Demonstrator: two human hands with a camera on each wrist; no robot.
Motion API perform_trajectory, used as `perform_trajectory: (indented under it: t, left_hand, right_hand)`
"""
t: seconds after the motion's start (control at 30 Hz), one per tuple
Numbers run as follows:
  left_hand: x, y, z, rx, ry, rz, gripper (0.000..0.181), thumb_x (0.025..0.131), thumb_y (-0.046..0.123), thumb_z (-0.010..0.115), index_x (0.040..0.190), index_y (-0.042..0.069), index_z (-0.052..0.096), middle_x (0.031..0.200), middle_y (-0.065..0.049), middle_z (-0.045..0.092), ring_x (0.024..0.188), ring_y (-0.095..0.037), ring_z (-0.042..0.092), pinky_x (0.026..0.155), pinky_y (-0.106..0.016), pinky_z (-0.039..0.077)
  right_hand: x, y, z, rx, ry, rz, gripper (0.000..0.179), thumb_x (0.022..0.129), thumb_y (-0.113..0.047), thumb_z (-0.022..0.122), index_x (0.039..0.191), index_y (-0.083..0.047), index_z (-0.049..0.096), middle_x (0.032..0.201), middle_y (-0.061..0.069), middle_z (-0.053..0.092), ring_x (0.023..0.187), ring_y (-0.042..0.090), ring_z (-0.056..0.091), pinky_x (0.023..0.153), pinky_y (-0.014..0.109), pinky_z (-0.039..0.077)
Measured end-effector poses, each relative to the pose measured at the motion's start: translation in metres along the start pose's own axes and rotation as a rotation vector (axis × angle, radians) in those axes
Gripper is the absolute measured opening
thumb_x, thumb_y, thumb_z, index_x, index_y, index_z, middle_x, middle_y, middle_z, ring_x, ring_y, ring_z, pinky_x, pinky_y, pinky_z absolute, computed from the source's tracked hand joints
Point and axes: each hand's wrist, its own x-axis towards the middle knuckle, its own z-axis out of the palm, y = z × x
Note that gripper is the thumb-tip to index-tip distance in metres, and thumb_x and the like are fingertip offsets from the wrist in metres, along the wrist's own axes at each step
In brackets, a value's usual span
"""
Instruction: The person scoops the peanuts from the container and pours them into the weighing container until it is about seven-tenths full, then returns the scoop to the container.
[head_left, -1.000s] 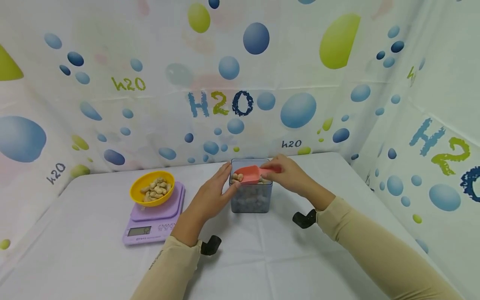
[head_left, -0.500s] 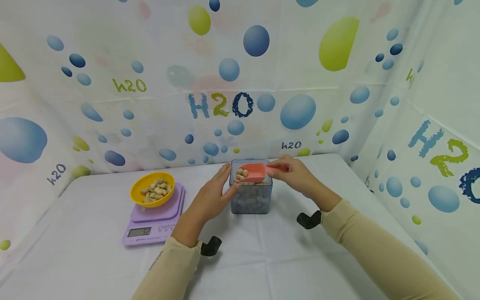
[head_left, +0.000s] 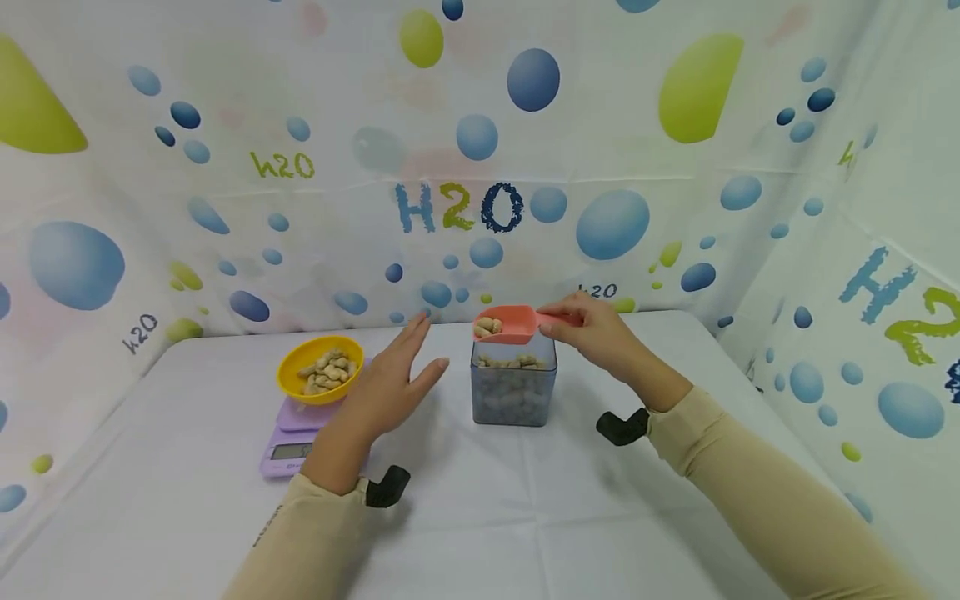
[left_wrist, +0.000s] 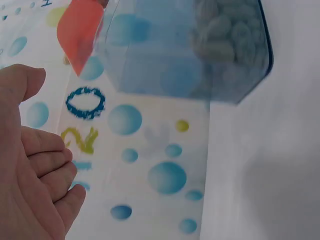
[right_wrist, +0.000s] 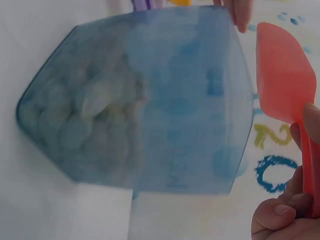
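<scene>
My right hand (head_left: pixel 596 332) grips the handle of a coral-red scoop (head_left: pixel 517 323) that carries several peanuts (head_left: pixel 487 327) near its lip. The scoop is held over the rim of a see-through bluish square container (head_left: pixel 512 398), partly filled with peanuts. In the right wrist view the scoop (right_wrist: pixel 285 75) stands beside the container's open end. My left hand (head_left: pixel 382 387) is in the air left of the container, fingers straight and thumb spread, holding nothing. In the left wrist view that hand (left_wrist: pixel 35 170) is apart from the container (left_wrist: pixel 185 50).
Left of my left hand, a yellow bowl (head_left: pixel 288 392) with peanuts sits on a purple kitchen scale (head_left: pixel 288 425), whose display is partly hidden by the hand. A white cloth covers the table (head_left: pixel 465 533). Behind hangs a white curtain (head_left: pixel 337 75) with printed bubbles.
The scoop with peanuts has risen from inside the container to above its rim. My left hand has left the container's side and moved left toward the scale. The view has shifted slightly.
</scene>
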Motion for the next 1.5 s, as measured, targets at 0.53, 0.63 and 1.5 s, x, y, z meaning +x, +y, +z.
perform_trajectory:
  t: [0.53,0.63,1.5]
  left_hand:
    - [-0.053,-0.076,-0.060,0.063,0.093,-0.146,0.080,0.100,0.057,0.041,0.160,0.015,0.007,0.167,-0.006,0.006,0.148,-0.043,0.018,0.114,-0.067,0.021]
    - [-0.062,-0.095,-0.067,0.070,0.116,-0.175,0.081,0.100,0.055,0.041,0.159,0.009,0.009,0.166,-0.011,0.006,0.148,-0.046,0.015,0.113,-0.068,0.019]
    - [-0.067,-0.134,-0.066,0.070,-0.008,-0.330,0.095,0.094,0.067,0.042,0.157,0.003,0.012,0.165,-0.019,0.008,0.146,-0.050,0.017,0.112,-0.069,0.022]
  right_hand:
    - [0.031,-0.068,0.058,0.035,-0.034,-0.027,0.034,0.092,-0.030,0.070,0.123,-0.017,0.070,0.113,0.004,0.056,0.107,0.022,0.051,0.081,0.034,0.056]
    - [0.035,-0.082,0.076,0.020,-0.035,-0.026,0.034,0.092,-0.030,0.070,0.124,-0.017,0.070,0.114,0.003,0.056,0.108,0.021,0.050,0.080,0.033,0.057]
    - [0.053,-0.115,0.207,-0.546,0.052,-0.409,0.026,0.095,-0.022,0.066,0.120,-0.017,0.072,0.097,0.000,0.043,0.092,0.015,0.042,0.069,0.017,0.041]
